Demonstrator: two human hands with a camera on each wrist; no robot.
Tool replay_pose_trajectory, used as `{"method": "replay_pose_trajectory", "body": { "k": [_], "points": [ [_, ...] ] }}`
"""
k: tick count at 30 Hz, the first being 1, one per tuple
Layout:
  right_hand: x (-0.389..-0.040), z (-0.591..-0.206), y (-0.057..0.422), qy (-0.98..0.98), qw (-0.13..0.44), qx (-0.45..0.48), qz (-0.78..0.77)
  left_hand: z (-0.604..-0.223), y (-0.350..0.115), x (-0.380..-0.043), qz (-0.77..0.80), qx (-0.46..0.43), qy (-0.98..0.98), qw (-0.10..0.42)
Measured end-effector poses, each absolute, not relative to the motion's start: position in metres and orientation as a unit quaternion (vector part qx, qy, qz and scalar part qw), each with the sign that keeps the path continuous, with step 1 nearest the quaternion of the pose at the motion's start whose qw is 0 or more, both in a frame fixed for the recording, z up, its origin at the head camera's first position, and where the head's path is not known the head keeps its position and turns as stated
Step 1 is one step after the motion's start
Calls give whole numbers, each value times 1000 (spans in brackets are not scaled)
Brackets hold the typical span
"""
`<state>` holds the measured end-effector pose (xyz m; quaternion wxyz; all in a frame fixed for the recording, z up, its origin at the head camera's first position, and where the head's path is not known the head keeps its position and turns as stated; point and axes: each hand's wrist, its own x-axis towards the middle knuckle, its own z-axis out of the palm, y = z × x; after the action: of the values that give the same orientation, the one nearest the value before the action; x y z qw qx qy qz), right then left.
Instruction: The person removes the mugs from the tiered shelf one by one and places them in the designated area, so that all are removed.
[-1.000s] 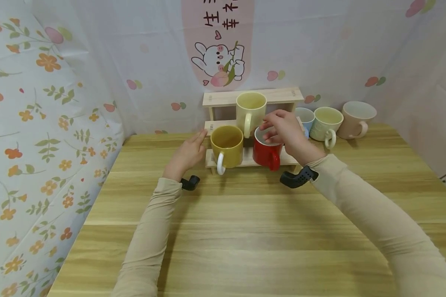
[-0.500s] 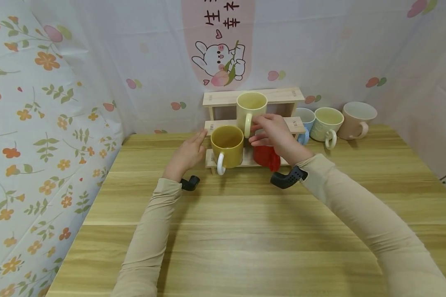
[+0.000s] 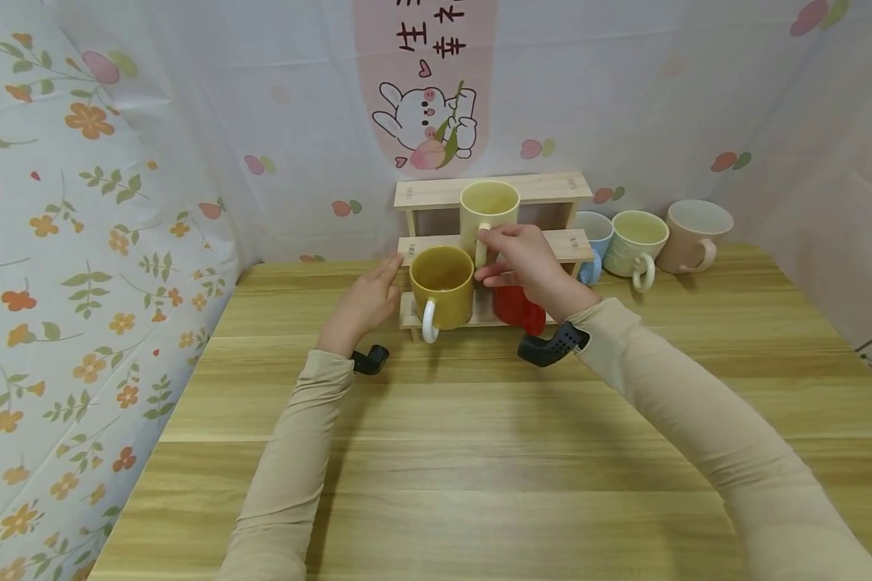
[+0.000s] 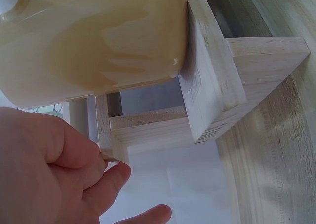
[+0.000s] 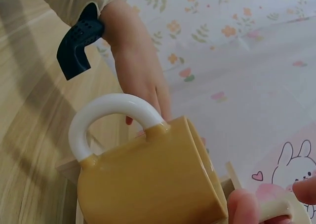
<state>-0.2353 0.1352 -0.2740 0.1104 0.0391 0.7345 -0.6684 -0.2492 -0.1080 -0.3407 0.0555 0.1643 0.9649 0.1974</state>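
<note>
A three-tier wooden rack (image 3: 429, 194) stands against the back cloth. My left hand (image 3: 366, 305) grips the left end of its middle shelf; the left wrist view shows the fingers (image 4: 111, 182) pinching that shelf's corner. My right hand (image 3: 529, 257) holds the handle of a pale yellow mug (image 3: 488, 208), which is upright on the middle shelf. In the right wrist view, fingertips lie on either side of the cream handle (image 5: 279, 209). On the bottom shelf are a mustard mug (image 3: 443, 292) with a white handle and a red mug (image 3: 510, 307), partly hidden by my right hand.
To the right of the rack, a light blue mug (image 3: 594, 234), a pale green mug (image 3: 635, 242) and a beige-pink mug (image 3: 695, 234) stand in a row on the wooden table (image 3: 436, 452). Printed cloth (image 3: 291, 121) hangs behind and at the left.
My right hand has moved left from above the red mug to the pale yellow mug's handle and taken hold of it. The left hand keeps its place on the rack.
</note>
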Motion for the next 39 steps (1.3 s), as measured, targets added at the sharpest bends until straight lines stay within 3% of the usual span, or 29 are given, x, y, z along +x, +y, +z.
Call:
{"method": "replay_pose_trajectory", "body": {
  "k": [15,39],
  "points": [
    [-240,-276,134,747,132,48,-650,-340,-108,-248,200,163,964,56],
    [-232,-268,137,756,98,25,-647,-344,-109,-248,195,175,964,36]
  ]
}}
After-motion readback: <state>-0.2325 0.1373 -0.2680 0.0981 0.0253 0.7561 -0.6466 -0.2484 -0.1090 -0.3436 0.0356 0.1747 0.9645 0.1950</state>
